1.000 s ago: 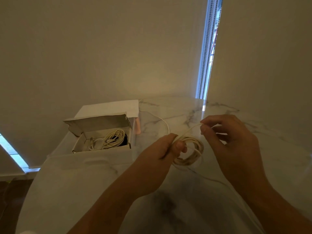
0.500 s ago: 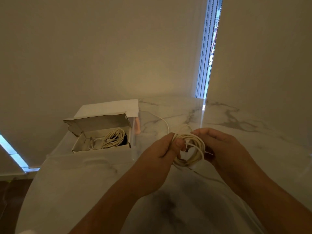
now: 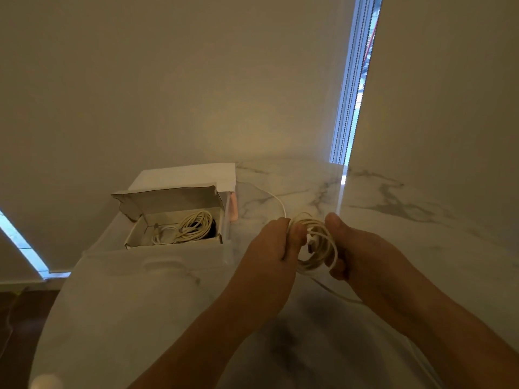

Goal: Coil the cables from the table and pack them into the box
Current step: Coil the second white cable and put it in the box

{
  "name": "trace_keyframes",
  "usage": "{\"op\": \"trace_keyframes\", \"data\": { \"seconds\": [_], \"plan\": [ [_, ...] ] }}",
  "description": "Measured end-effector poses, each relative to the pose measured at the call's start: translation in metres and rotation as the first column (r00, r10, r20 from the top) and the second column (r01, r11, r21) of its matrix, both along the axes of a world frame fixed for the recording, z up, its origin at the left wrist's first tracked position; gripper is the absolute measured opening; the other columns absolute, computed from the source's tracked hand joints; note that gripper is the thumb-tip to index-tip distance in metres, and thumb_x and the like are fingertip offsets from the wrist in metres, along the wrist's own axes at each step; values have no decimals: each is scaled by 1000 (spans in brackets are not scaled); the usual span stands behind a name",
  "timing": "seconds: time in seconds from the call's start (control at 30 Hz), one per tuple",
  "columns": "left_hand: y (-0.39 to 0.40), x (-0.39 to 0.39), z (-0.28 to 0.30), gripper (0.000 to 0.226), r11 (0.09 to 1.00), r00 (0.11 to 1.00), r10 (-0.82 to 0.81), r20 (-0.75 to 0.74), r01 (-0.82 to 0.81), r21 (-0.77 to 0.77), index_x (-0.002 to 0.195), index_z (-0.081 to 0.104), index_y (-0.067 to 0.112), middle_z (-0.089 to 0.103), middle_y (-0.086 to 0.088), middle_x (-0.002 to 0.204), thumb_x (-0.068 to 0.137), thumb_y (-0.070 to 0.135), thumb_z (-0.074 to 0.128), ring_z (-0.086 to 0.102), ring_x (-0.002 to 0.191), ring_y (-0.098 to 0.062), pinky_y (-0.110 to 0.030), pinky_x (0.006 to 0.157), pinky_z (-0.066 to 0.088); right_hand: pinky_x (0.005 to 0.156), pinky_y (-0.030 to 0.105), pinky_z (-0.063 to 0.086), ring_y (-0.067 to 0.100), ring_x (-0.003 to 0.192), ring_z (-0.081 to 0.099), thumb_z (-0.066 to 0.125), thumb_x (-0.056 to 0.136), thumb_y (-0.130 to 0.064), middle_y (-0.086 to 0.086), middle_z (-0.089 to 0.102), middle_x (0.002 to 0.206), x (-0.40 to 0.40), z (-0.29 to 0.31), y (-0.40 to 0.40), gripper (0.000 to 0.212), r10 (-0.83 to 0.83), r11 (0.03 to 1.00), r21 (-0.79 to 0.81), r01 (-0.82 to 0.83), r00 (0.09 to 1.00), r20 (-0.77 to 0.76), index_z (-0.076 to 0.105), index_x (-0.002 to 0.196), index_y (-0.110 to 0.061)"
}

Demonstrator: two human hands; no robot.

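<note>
While hands [image 3: 317, 248] clasp, coil [image 3: 318, 245] between

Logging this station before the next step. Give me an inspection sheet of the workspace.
Surface: marble table, pale with grey veins, glossy.
Job's things: open box at the table's left, coiled cables already inside; white coil held above the table.
Clutter: a pinkish object behind the box, too unclear to name.
Hands: left hand grips the coil's left side; right hand grips its right side.
Cables: one loose strand runs from the coil back toward the box; another tail trails under the right wrist.
Surroundings: plain wall, blinds with bead chains, dark floor at lower left.
</note>
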State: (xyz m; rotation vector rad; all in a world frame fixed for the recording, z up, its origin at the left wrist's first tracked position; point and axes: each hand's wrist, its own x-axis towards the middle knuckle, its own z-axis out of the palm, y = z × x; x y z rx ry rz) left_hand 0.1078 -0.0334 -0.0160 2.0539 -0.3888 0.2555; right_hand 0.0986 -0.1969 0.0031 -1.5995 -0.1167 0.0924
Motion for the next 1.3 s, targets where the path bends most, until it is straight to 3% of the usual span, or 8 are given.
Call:
{"op": "trace_keyframes", "data": {
  "seconds": [0.1,0.2,0.33,0.43,0.6,0.8,1.0,1.3],
  "plan": [
    [-2,4,-5,19,999,999,45,28,-45,-6,100,56,20,60,0,92,102,34,43,58,81,-13,-13,68,48,61,27,43,13,66,58,80,60,-57,-3,71,81,0,-1,6,56,24,998,-61,-21,999,41,71,106,-26],
    [-2,9,-11,29,998,999,47,-5,-48,-45,98,57,22,61,1,91,99,46,42,60,81,-12,-16,67,50,60,17,52,9,82,72,95,53,-23,-3,75,98,3,-3,9,81,30,999,38,-31,999,18,55,124,-27],
    [-4,16,-17,30,994,996,88,6,-87,-65,88,57,38,61,10,83,95,62,39,62,76,-6,-20,66,50,72,30,59,22,91,73,84,56,-10,5,74,102,-2,0,10,82,18,993,113,-29,995,99,45,126,-28],
    [-2,11,-10,32,994,999,29,-28,-31,-105,104,61,22,67,1,91,102,45,40,68,80,-11,-25,69,58,70,31,60,24,85,73,78,70,-12,10,74,99,-4,0,11,60,17,998,49,-29,972,234,45,119,-22],
    [1,3,0,39,995,999,26,-26,-28,-95,100,60,24,63,2,83,97,51,33,65,76,-12,-26,71,58,67,36,59,22,69,68,66,88,-32,1,71,81,-3,-3,9,19,-21,969,-211,131,890,456,55,102,-26],
    [5,3,1,38,993,994,5,-111,-19,-118,95,61,22,64,-2,85,97,52,37,68,78,-14,-37,76,61,69,7,45,2,87,59,62,85,-41,-17,60,103,1,-8,8,16,-145,865,-306,398,782,606,65,99,-33],
    [8,4,9,35,982,980,-69,-187,33,-187,109,63,14,69,-6,100,96,43,51,70,85,-9,-24,71,60,72,19,50,4,84,66,65,91,-31,-14,70,91,6,-4,-1,6,-300,899,-148,411,827,475,68,96,-33],
    [10,2,16,27,962,964,-121,-235,55,-268,117,64,14,72,-3,104,94,28,64,72,89,-14,-27,68,61,79,35,57,16,81,73,60,96,-21,1,75,91,7,3,-8,12,-383,922,86,378,849,364,68,103,-16]
  ]
}}
